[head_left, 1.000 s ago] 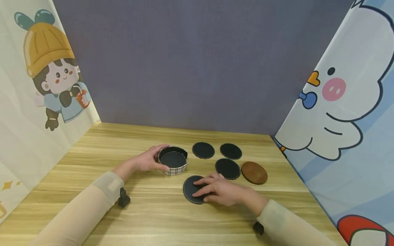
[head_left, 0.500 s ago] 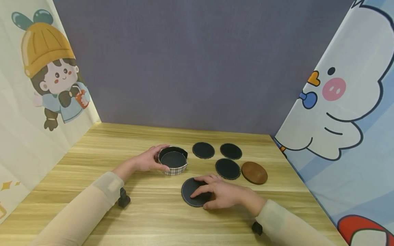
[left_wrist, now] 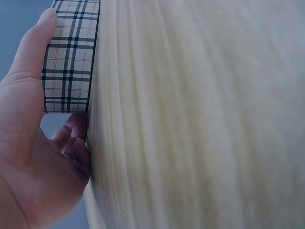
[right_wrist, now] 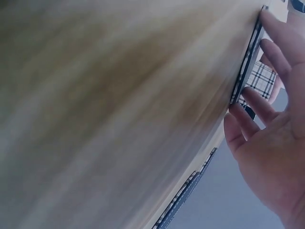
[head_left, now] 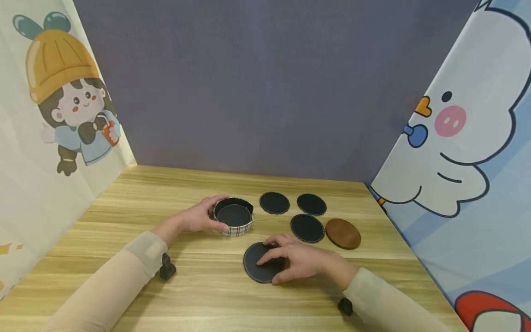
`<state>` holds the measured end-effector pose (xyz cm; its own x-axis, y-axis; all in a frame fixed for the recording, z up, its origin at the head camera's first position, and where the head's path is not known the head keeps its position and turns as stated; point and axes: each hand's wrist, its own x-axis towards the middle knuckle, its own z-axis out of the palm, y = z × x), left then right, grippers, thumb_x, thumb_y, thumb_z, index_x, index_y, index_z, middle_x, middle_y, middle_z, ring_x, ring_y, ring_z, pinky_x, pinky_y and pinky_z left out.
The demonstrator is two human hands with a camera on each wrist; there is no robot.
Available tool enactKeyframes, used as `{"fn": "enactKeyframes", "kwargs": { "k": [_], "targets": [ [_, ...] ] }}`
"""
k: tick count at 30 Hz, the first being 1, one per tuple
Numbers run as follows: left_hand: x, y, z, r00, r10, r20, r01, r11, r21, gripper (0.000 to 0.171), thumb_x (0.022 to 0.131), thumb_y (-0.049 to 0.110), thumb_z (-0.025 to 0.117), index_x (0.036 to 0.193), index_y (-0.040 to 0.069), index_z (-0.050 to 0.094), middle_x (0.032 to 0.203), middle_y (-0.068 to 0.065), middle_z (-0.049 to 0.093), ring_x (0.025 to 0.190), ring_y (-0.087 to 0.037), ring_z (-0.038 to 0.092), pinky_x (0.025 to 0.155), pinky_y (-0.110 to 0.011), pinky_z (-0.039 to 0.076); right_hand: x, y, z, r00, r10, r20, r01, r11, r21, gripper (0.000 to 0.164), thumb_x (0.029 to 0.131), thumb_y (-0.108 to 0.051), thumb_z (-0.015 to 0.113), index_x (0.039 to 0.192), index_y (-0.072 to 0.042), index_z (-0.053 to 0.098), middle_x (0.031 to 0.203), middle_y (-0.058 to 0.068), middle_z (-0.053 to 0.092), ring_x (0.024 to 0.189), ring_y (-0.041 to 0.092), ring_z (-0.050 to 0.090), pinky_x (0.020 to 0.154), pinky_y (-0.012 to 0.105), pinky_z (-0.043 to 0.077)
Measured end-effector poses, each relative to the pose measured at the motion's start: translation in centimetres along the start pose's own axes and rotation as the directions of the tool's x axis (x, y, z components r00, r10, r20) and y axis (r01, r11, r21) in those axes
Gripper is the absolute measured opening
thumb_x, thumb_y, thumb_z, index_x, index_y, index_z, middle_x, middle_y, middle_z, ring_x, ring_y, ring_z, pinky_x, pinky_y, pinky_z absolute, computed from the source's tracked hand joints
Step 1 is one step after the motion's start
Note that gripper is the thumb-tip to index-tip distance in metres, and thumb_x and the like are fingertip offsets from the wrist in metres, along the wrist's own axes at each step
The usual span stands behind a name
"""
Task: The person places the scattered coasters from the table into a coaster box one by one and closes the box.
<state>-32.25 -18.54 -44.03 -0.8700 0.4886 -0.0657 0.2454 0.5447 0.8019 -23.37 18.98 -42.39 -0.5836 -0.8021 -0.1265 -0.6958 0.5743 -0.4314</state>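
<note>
In the head view my left hand [head_left: 201,215] grips the left side of a round plaid coaster holder [head_left: 239,230], black inside. Its thumb lies along the plaid wall [left_wrist: 71,62] in the left wrist view. A black disc, seemingly a coaster, lies within. My right hand [head_left: 298,259] spans a round black coaster [head_left: 257,267] with pale edge stitching, flat on the table. One finger rests on top; the thumb is at the near edge and other fingers at the far edge. The right wrist view shows the coaster edge-on [right_wrist: 248,59] between the fingertips.
Behind the right hand lie a black coaster [head_left: 307,228] and, beyond it, two more, a left one [head_left: 274,203] and a right one [head_left: 311,204]. A brown round disc [head_left: 343,234] is at their right. A grey partition [head_left: 249,92] stands behind the wooden table [head_left: 199,295].
The right hand has drawn the coaster slightly toward the near left. Its thumb has come out to the coaster's near edge. The left hand and the holder stay put.
</note>
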Motion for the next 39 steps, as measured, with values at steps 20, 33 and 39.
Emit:
{"fn": "enactKeyframes", "kwargs": {
  "k": [20, 33, 39],
  "targets": [
    [-0.1, 0.0, 0.0, 1.000, 0.005, -0.011, -0.005, 1.000, 0.022, 0.115, 0.087, 0.044, 0.096, 0.175, 0.022, 0.026, 0.157, -0.030, 0.037, 0.135, -0.042, 0.054, 0.116, -0.063, 0.044, 0.2, -0.6, 0.0, 1.000, -0.021, 0.000, 0.021, 0.999, -0.040, 0.060, 0.091, -0.061, 0.086, 0.145, -0.054, 0.062, 0.173, 0.005, 0.040, 0.154, 0.029, 0.038, 0.120, 0.058, 0.041],
    [-0.1, -0.1, 0.1, 1.000, 0.004, -0.015, -0.003, 0.999, 0.032, 0.112, 0.088, 0.043, 0.095, 0.175, 0.023, 0.026, 0.155, -0.030, 0.039, 0.133, -0.040, 0.055, 0.112, -0.060, 0.046, 1.2, -0.7, -0.2, 1.000, -0.008, 0.028, 0.009, 1.000, -0.030, 0.071, 0.086, -0.048, 0.089, 0.150, -0.049, 0.059, 0.171, 0.000, 0.042, 0.154, 0.024, 0.037, 0.122, 0.055, 0.036],
    [0.1, -0.2, 0.0, 1.000, 0.003, -0.009, -0.003, 1.000, 0.031, 0.112, 0.088, 0.043, 0.094, 0.175, 0.022, 0.026, 0.156, -0.029, 0.038, 0.132, -0.039, 0.054, 0.111, -0.058, 0.047, 1.4, -0.6, -0.2, 1.000, -0.001, 0.011, 0.002, 0.999, -0.043, 0.077, 0.083, -0.048, 0.091, 0.153, -0.044, 0.059, 0.162, -0.002, 0.046, 0.144, 0.020, 0.039, 0.118, 0.048, 0.040]
  ]
}}
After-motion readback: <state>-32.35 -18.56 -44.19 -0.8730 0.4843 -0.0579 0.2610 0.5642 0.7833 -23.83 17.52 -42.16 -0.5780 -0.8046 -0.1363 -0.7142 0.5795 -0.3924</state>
